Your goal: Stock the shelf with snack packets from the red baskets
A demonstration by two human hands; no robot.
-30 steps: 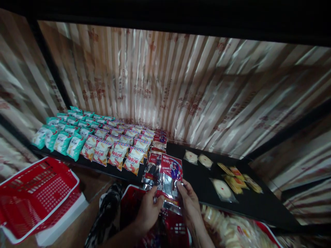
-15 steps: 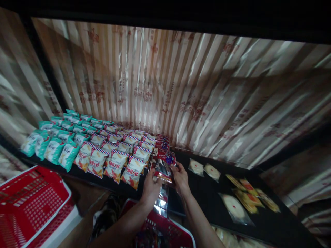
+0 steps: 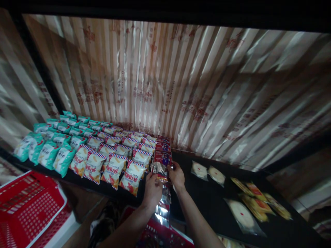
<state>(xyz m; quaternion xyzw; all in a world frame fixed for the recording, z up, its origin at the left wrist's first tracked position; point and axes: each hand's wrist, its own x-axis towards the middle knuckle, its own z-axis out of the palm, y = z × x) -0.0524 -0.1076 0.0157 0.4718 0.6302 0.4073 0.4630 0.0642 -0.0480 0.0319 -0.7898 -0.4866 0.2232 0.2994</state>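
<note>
Head view: both forearms reach forward from the bottom edge and meet at the front of a black shelf (image 3: 207,203). The left hand (image 3: 153,190) is curled around the lower left side of a red and silver packet (image 3: 161,164), knuckles up, fingers closed on the foil. The right hand (image 3: 177,175) pinches the packet's right edge, thumb toward the print. The packet stands tilted at the near end of a single file of matching red packets (image 3: 162,143) that runs back toward the wall, touching the one behind it. More silver foil (image 3: 162,210) hangs below the hands, past the shelf's front edge.

Just left of that file lie rows of white and orange snack bags (image 3: 113,162), and farther left rows of teal bags (image 3: 49,144), all packed close together. The back and sides of the bay are lined with shiny striped panels (image 3: 196,89) bearing red print, under a dark overhang.

Right of the hands the shelf is mostly bare: two round clear-wrapped cakes (image 3: 208,171), a larger one (image 3: 243,215), and several yellow packets (image 3: 258,199) sit well apart. A red basket (image 3: 28,206) stands low at the left, and another red basket's rim (image 3: 165,234) shows beneath the forearms.
</note>
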